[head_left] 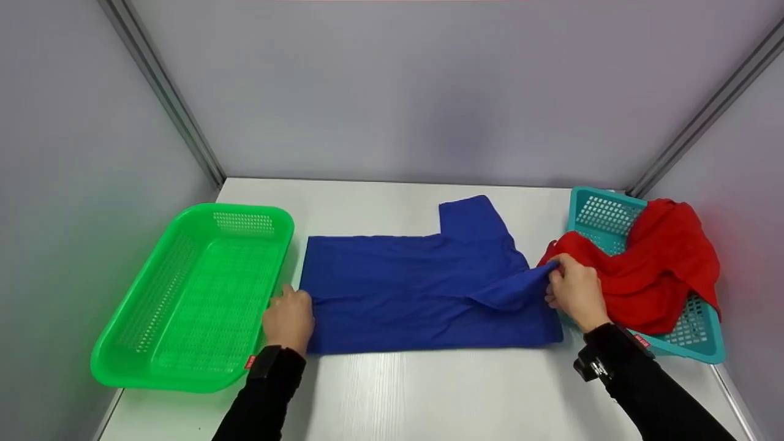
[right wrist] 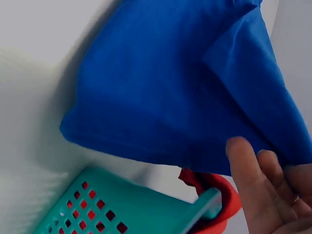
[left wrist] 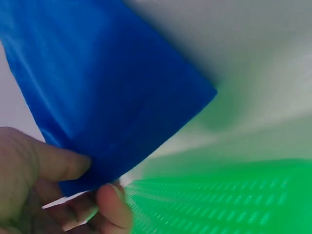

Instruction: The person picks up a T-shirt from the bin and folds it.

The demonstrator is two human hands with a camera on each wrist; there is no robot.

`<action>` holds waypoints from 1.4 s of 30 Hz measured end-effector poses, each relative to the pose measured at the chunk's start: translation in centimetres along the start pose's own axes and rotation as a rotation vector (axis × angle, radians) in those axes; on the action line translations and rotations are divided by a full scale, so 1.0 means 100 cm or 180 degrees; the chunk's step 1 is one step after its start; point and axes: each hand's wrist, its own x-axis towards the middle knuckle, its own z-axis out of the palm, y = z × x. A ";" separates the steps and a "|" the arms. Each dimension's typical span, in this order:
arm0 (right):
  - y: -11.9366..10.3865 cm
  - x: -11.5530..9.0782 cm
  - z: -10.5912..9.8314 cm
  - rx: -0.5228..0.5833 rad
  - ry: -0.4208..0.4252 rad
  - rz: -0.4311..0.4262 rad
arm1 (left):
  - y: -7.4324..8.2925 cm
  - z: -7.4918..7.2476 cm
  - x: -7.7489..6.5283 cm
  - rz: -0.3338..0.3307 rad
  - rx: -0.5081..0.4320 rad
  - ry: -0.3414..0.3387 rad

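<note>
A blue T-shirt (head_left: 404, 288) lies folded lengthwise on the white table, one sleeve (head_left: 471, 217) pointing toward the back wall. At the shirt's left end, my left hand (head_left: 289, 320) pinches the hem; the left wrist view shows the thumb (left wrist: 66, 165) on top of the cloth and fingers beneath. My right hand (head_left: 576, 293) grips a piece of the blue fabric at the other end and holds it raised, so a loose fold (head_left: 511, 291) slants across the shirt. In the right wrist view, the pinch itself is partly cut off by the frame edge.
On the left stands a green plastic basket (head_left: 98, 352), close beside my left hand. A teal basket (head_left: 716, 343) at the right holds red cloth (head_left: 667, 263), part of which hangs over its rim near my right hand. Grey panels (head_left: 392, 92) enclose the table at the back and sides.
</note>
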 end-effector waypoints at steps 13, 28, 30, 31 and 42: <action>0.004 -0.036 0.071 -0.0608 -0.0627 -0.0401 | 0.016 0.033 -0.026 0.1139 0.0005 -0.0404; 0.019 -0.051 0.121 -0.0855 -0.0603 -0.0827 | 0.007 0.047 -0.042 0.0963 -0.0368 -0.0712; 0.021 -0.052 0.120 -0.0888 -0.0650 -0.0819 | 0.006 0.048 -0.043 0.0964 -0.0339 -0.0698; 0.021 -0.053 0.120 -0.0933 -0.0669 -0.0826 | 0.006 0.048 -0.043 0.0962 -0.0324 -0.0707; 0.013 -0.047 0.121 -0.1382 -0.0442 -0.0941 | -0.002 0.036 -0.045 0.1230 -0.0344 -0.0781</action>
